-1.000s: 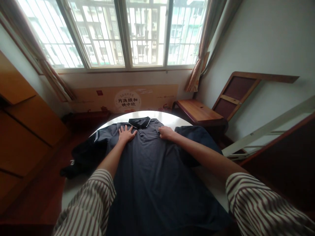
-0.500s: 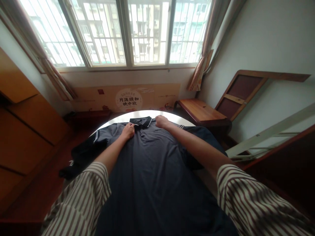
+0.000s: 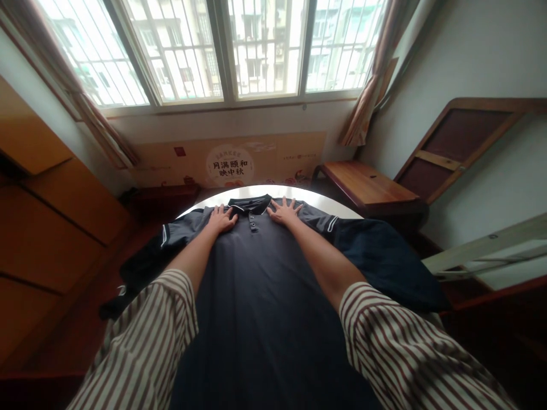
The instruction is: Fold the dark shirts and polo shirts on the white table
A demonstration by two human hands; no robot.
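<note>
A dark grey polo shirt [image 3: 256, 285] lies front side up over a round white table [image 3: 273, 191], its black, white-edged collar [image 3: 250, 203] toward the window. My left hand [image 3: 222, 219] rests on the cloth just left of the collar, fingers spread. On the collar's other side, my right hand [image 3: 285, 212] lies flat with its fingers fanned out. Both palms press on the shoulders of the shirt. Dark navy cloth [image 3: 380, 256] lies by the right sleeve, and more dark cloth [image 3: 143, 267] hangs at the left. The shirt's lower part runs down toward me between my forearms.
Behind the table, a beige printed board [image 3: 273, 159] leans below the barred window. A wooden side table [image 3: 367, 182] and a brown framed panel [image 3: 453, 139] stand at the right. An orange-brown cabinet [image 3: 47, 228] fills the left side.
My right hand has gone from a closed grip near the right shoulder to lying flat with fingers spread. The right sleeve now lies further out, and the chest cloth looks smoother.
</note>
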